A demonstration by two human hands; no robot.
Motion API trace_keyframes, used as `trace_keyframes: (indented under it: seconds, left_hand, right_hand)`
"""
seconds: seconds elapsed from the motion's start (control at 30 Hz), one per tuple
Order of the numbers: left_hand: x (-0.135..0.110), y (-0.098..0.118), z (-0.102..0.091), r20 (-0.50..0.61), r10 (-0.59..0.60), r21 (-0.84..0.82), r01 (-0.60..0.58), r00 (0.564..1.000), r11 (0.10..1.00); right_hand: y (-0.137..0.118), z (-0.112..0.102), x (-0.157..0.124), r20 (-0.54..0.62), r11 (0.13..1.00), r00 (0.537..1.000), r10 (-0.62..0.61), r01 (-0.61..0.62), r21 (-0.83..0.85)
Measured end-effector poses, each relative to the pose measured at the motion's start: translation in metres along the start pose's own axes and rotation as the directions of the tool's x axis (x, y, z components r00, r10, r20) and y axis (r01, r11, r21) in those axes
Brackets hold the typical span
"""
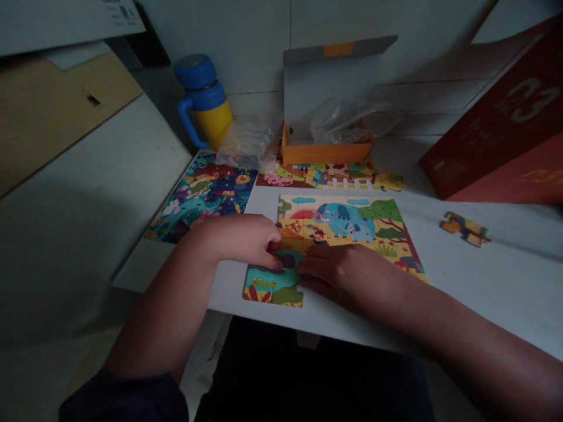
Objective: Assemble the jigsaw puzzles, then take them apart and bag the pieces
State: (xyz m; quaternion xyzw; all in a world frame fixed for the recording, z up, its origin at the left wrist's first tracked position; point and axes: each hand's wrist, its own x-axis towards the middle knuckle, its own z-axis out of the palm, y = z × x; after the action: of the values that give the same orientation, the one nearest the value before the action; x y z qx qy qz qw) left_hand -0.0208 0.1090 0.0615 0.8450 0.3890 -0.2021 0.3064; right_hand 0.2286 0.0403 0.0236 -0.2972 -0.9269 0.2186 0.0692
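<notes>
A partly joined jigsaw puzzle (352,220) with blue elephants and green trees lies on the white table. A corner section of joined jigsaw pieces (272,288), with a crocodile and green and teal patches, juts toward me at its lower left. My left hand (250,239) is closed, thumb and curled fingers pinching the left side of this section. From the right, my right hand (336,266) is closed with its fingertips on the section's right edge. It hides part of the puzzle's lower middle. Whether the section and the upper puzzle interlock, I cannot tell.
Loose joined pieces (465,228) lie to the right. Behind are a dark blue puzzle (211,190), a farm-animal puzzle (308,176), an open orange box (328,154) with plastic bags and a blue-yellow bottle (204,99). A red box (497,129) stands right.
</notes>
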Motion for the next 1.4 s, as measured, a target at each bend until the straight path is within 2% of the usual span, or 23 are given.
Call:
trace_keyframes:
  seconds: [0.23,0.43,0.53,0.83,1.1,1.4]
  left_hand:
    - [-0.004,0.001,-0.006,-0.056,-0.040,-0.009,0.039,0.998,0.999]
    - [0.000,-0.007,-0.007,-0.285,-0.102,0.010,0.109,0.953,0.994]
    - [0.004,-0.010,-0.006,-0.337,-0.093,0.003,0.100,0.937,0.995]
    - [0.014,-0.014,-0.006,-0.354,-0.087,-0.005,0.091,0.931,0.996]
    - [0.017,-0.017,-0.003,-0.386,-0.074,-0.013,0.075,0.920,0.997]
    - [0.017,-0.012,-0.010,-0.469,-0.067,0.047,0.100,0.881,0.994]
  right_hand:
    - [0.000,0.001,0.001,-0.013,0.998,1.000,0.023,-0.024,-0.056]
    - [0.000,0.000,0.002,-0.045,0.994,0.997,0.058,-0.062,-0.088]
    - [0.001,0.002,0.003,-0.069,0.988,0.996,0.058,-0.067,-0.137]
    - [0.002,0.002,0.004,-0.103,0.965,0.990,0.100,-0.121,-0.232]
    - [0.003,-0.001,0.003,-0.122,0.978,0.987,0.102,-0.122,-0.170]
    - [0.000,-0.011,0.002,-0.101,0.969,0.981,0.166,-0.181,-0.171]
